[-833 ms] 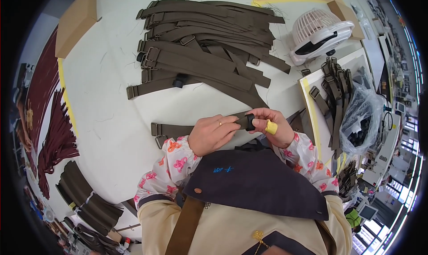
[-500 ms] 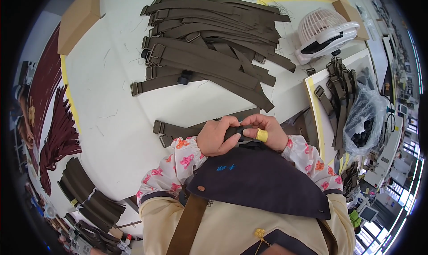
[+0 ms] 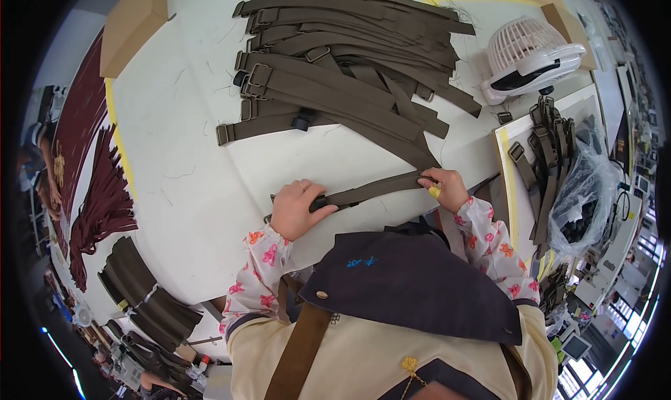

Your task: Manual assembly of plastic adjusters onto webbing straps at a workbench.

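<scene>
An olive-brown webbing strap (image 3: pixel 383 189) stretches sideways between my hands, low over the white table (image 3: pixel 178 211). My left hand (image 3: pixel 295 208) is closed on its left end, beside a small black plastic piece (image 3: pixel 318 203) by my thumb. The metal buckle at that end is mostly hidden behind the hand. My right hand (image 3: pixel 447 187), with a yellow wrap on one finger, pinches the strap's other end. Just beyond lies a pile of similar straps (image 3: pixel 349 92) with metal buckles on their left ends; one has a black plastic piece (image 3: pixel 302 119).
A white fan (image 3: pixel 535 64) stands at the far right. Near it, a tray (image 3: pixel 509 183) holds buckled straps (image 3: pixel 549 148) and a clear plastic bag (image 3: pixel 583 204). Dark red strips (image 3: pixel 105 197) and a bundled strap stack (image 3: pixel 150 292) lie left. Another person's hand (image 3: pixel 52 194) shows there.
My hands have moved apart, left hand leftward and right hand rightward, drawing the strap out between them. Before, both were together at the black piece. The whole view has shifted slightly.
</scene>
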### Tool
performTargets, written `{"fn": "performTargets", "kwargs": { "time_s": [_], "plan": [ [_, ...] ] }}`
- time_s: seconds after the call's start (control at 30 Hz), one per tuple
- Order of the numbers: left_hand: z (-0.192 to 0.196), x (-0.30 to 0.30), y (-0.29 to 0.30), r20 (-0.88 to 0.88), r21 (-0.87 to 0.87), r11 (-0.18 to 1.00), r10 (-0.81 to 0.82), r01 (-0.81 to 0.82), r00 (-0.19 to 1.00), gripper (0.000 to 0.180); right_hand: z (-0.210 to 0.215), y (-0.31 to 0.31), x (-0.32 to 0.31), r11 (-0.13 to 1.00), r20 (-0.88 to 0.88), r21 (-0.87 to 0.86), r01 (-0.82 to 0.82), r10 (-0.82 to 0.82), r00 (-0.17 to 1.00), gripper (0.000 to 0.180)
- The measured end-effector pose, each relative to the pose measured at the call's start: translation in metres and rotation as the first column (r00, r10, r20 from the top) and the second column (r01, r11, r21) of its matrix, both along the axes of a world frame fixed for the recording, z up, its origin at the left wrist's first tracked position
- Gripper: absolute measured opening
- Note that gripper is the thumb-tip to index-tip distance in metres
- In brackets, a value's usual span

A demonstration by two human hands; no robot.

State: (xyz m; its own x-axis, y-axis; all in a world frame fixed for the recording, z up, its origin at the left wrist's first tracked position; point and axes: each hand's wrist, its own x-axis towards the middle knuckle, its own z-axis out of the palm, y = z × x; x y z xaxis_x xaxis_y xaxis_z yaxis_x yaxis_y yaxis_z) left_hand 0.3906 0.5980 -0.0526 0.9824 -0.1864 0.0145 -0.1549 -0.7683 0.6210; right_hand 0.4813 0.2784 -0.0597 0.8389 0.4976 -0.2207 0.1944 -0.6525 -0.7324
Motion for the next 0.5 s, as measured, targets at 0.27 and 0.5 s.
{"fn": "performTargets", "kwargs": {
  "time_s": [0.27,0.5],
  "plan": [
    [-0.038,0.076,0.039,0.108,-0.064,0.915,0.403,-0.398,0.909,0.023,0.034,0.030,0.011,0.990,0.316,-0.095,0.108,-0.073,0.946,0.023],
    [0.018,0.054,-0.016,-0.214,-0.458,0.743,0.440,-0.487,0.872,0.009,0.069,0.078,0.006,0.954,0.126,0.299,-0.001,-0.038,0.991,0.029]
  ]
}}
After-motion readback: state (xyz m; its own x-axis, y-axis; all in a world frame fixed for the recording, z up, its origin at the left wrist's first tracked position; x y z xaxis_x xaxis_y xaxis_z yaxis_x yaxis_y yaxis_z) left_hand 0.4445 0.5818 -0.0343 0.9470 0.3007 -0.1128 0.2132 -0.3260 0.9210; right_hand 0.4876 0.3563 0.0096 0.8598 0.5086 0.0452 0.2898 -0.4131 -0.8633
